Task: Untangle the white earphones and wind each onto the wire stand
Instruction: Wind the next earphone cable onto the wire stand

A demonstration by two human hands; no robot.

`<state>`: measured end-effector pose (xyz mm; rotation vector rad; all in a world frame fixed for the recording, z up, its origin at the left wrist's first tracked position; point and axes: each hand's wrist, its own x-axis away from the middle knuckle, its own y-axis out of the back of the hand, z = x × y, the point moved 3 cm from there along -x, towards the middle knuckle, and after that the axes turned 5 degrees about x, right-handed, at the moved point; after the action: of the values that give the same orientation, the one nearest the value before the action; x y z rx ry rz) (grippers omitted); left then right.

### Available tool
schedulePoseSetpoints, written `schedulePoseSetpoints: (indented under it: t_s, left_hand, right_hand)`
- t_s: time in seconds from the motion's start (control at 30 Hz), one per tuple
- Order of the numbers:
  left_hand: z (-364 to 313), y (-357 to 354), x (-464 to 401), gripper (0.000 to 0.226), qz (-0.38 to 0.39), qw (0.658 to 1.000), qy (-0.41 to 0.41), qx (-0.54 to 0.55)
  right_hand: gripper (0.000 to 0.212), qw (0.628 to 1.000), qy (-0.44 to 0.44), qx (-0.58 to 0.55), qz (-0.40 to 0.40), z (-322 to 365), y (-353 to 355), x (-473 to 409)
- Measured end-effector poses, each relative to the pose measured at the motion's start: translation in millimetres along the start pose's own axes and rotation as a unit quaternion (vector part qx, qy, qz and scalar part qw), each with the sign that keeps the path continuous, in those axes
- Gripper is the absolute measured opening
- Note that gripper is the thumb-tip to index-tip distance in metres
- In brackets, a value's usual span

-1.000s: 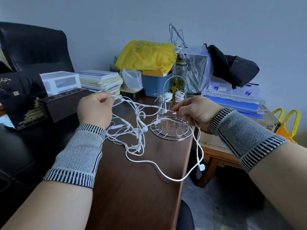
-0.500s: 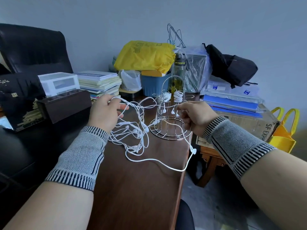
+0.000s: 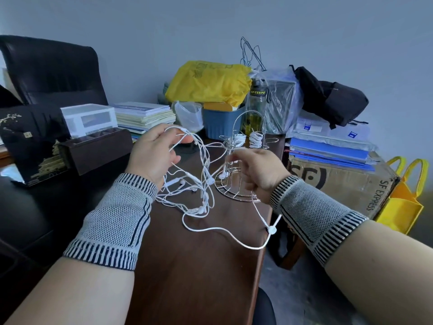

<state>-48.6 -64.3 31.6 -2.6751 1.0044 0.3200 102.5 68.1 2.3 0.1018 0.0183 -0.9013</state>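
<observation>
A tangle of white earphones hangs over the brown desk, lifted at its top by my left hand, which pinches several cords between thumb and fingers. My right hand grips a cord in front of the wire stand; that cord runs down past my wrist to a small white splitter at the desk's right edge. The silver stand is upright, with two wound white bundles on its arms. A long loop of cord lies on the desk toward me.
Behind the stand are a blue bin, a bottle, a yellow bag and stacked papers. A dark box sits left. A cardboard box and yellow tote stand right of the desk edge.
Both hands have drawn closer together. My right hand moved left and toward me in front of the stand; my left hand lifted the tangle higher. The hanging splitter rose to the desk edge.
</observation>
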Motion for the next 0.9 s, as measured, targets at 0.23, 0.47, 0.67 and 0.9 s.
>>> schedulePoseSetpoints:
  t_s: [0.23, 0.47, 0.67, 0.9]
  left_hand:
    - [17, 19, -9, 0.042, -0.092, 0.985, -0.011, -0.146]
    - [24, 22, -11, 0.036, -0.050, 0.953, 0.009, -0.299]
    - [25, 8, -2, 0.036, 0.081, 0.922, 0.043, -0.375]
    - [-3, -26, 17, 0.023, 0.170, 0.926, -0.092, -0.325]
  right_hand:
    - [0.033, 0.990, -0.009, -0.122, -0.070, 19, 25, -5]
    - [0.014, 0.990, 0.026, -0.126, -0.064, 41, 36, -4]
    - [0.020, 0.994, 0.030, -0.105, 0.009, 60, 23, 2]
    - [0.028, 0.992, 0.035, -0.090, 0.079, 76, 15, 13]
